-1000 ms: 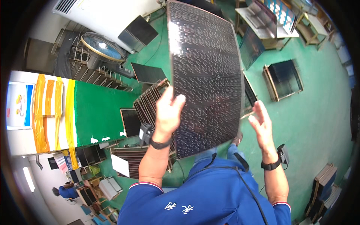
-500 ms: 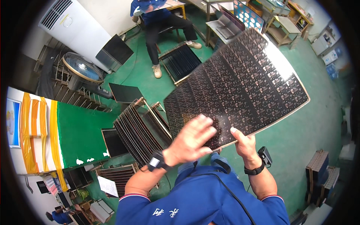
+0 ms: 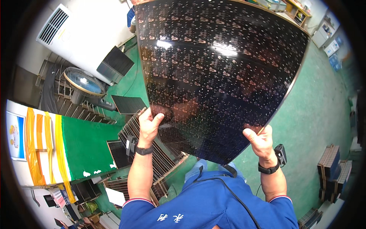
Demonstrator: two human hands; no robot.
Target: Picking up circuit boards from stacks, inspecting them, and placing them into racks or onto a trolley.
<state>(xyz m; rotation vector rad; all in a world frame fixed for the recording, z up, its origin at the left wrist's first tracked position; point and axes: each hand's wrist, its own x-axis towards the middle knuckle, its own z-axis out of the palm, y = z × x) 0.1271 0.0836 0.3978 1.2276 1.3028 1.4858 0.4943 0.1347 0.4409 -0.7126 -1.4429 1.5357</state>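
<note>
A large glossy black panel, covered in rows of small copper-coloured marks and pale dots, spreads out in front of me, tilted up. My left hand grips its left edge, thumb on the near face. On the lower right edge, my right hand closes on the panel in the same way. The fingers behind the panel are hidden. Ceiling lights reflect off its upper part. Below my left hand, a rack of similar dark panels stands on the floor, partly covered by my left forearm.
To the left are a green-topped table with yellow tape, a standing fan and a white air conditioner. Stacked dark boards stand at the right on the green floor. The panel mostly hides another person.
My left hand has gone from spread over the panel's surface to gripping its left edge. The panel has turned and risen, and now covers most of the seated person.
</note>
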